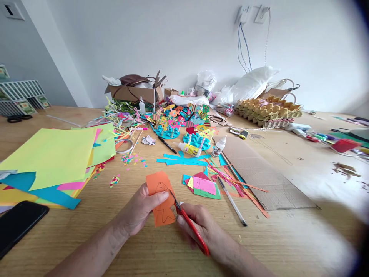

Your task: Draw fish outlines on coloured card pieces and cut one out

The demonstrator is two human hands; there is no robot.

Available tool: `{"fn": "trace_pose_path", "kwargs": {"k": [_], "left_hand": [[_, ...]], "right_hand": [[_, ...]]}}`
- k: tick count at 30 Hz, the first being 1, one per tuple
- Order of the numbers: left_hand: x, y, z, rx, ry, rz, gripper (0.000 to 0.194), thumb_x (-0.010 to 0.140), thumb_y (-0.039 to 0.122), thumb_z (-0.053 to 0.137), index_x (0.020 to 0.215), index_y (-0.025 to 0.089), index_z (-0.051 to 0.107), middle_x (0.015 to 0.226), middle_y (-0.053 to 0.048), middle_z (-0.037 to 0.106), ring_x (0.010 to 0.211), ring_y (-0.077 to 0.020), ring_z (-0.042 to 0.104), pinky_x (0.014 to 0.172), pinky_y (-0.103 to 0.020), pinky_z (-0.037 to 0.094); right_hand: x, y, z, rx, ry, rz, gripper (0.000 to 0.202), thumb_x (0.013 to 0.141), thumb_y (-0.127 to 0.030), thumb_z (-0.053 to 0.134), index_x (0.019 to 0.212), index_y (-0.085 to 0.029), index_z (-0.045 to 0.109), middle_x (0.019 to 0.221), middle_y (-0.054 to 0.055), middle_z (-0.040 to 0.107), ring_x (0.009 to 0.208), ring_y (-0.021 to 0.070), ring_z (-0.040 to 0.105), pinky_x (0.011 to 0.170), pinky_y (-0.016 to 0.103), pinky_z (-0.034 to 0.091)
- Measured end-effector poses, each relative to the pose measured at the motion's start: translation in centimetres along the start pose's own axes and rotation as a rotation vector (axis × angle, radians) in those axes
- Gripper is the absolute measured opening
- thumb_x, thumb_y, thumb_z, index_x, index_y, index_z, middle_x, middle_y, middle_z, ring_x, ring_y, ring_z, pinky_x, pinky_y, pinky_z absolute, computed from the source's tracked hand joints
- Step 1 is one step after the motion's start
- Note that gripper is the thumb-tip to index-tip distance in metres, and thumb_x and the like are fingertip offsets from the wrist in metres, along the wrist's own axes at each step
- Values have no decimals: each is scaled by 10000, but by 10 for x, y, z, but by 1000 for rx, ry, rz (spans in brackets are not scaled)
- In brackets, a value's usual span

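Observation:
My left hand (141,206) grips a piece of orange paper (155,181) by its left side, thumb on top. A fish outline is drawn on it in dark ink, and a notch is cut in its right edge. In my right hand (200,221) is a pair of red-handled scissors (194,231), its blades at the paper's right edge beside the drawn fish. Right of the paper lie small coloured paper pieces, a pink one (204,185) uppermost, and a pen (232,202). Farther back are blue paper strips (183,159) and glue bottles (219,147).
Coloured sheets (49,154) and a black phone (21,223) lie on the left. Paper fish stand on blue bases (197,141) at the back centre. To the right are a cardboard sheet (259,173) and stacked egg trays (268,109). A cardboard box (135,93) stands against the wall.

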State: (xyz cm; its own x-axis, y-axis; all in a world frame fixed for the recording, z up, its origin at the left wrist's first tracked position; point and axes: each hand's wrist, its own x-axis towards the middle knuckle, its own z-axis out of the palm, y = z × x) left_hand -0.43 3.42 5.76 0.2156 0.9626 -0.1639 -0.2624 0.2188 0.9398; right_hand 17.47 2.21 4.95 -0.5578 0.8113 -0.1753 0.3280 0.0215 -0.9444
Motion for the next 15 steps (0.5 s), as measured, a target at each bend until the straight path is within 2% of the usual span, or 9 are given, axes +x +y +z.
{"fn": "trace_pose_path", "kwargs": {"k": [7,15], "left_hand": [[1,0,-1,-16,-9,-22,268,633,363,761,727,160,613,639,17,593,579,-141,543,576,-252,425],[0,1,-1,3,-15,-30,286,637,390,759,750,160,631,665,0,612,585,-153,553,584,-267,435]], "right_hand": [[0,1,-1,-6,-1,-1,501,837,-642,470,611,-210,354,506,-66,362,421,73,343,405,201,245],[2,1,-2,-121,41,-53,516,843,-644,442,585,-211,328,529,-57,334,486,85,310,447,215,239]]}}
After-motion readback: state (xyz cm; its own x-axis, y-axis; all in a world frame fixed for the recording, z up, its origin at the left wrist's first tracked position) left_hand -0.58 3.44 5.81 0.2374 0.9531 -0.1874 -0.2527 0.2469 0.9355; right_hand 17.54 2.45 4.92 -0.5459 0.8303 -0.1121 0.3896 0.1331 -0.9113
